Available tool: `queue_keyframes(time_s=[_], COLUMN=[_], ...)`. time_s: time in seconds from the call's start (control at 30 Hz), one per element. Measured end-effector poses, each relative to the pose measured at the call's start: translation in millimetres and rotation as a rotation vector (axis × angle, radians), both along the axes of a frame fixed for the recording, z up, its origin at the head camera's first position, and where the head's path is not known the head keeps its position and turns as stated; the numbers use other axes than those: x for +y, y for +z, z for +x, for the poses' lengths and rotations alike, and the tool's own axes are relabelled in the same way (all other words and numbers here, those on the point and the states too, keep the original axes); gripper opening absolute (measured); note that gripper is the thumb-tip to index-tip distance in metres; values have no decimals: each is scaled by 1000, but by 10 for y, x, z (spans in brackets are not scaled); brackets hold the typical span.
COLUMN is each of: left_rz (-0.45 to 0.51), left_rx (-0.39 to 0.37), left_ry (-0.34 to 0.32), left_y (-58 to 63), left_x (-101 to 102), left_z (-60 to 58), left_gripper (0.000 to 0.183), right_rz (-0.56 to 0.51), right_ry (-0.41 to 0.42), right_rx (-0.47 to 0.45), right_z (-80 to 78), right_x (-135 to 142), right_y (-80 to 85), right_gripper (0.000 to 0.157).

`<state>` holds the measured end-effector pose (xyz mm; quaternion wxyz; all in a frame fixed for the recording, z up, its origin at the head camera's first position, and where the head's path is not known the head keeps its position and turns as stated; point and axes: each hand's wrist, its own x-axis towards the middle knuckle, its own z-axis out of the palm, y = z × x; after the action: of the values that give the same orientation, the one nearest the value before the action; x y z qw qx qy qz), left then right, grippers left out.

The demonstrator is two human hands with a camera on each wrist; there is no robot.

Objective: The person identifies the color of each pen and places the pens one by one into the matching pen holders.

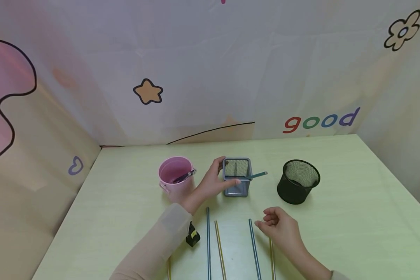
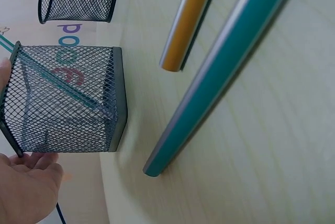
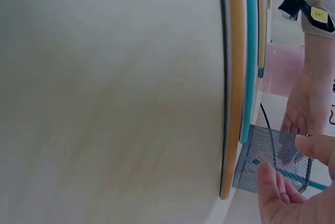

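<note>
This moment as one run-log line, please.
left hand: holds gray mesh holder | right hand: empty, near sticks | inside holder: teal stick, tilted | pink bucket: holder's left | black cup: holder's right

We look at a screened-off desk space, like a small booth. A pale wood-grain tabletop point(image 1: 353, 186) is walled at the back and both sides by a creased sheet point(image 1: 203, 46), printed with a cartoon star point(image 1: 148, 91), a flower point(image 1: 402, 32) and the coloured word "good" point(image 1: 311, 122). We take it for a desk from the stationery ware — a grey mesh holder point(image 1: 237, 190), a black mesh cup point(image 1: 292, 193) and slim pencil-like sticks point(image 1: 209, 245). Whether home, office or studio lies beyond the sheet, we cannot tell.
</note>
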<state>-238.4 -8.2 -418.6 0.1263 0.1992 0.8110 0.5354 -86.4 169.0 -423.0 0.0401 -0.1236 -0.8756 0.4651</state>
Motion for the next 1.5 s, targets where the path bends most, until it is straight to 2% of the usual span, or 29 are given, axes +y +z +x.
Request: queue_keyframes(time_s=[0.27, 0.5, 0.73, 0.97, 1.33, 1.5], left_rz=[0, 2, 9, 1, 4, -1], left_rx=[0, -7, -7, -9, 8, 6], left_ry=[-1, -7, 0, 0, -7, -5], left_y=[-19, -22, -28, -27, -31, -9], left_x=[-3, -9, -8, -2, 2, 5], left_z=[-9, -12, -12, -17, -29, -29], left_gripper=[91, 91, 91, 92, 91, 91], right_rz=[12, 78, 120, 163, 240, 239], right_ry=[29, 70, 135, 175, 192, 204], right_rx=[-58, -165, -168, -238, -188, -205], right_z=[72, 68, 96, 84, 78, 57], right_x=[-83, -143, -185, -206, -209, -219], right_y=[-76, -90, -117, -113, -86, -49], right_gripper=[34, 30, 23, 22, 16, 17])
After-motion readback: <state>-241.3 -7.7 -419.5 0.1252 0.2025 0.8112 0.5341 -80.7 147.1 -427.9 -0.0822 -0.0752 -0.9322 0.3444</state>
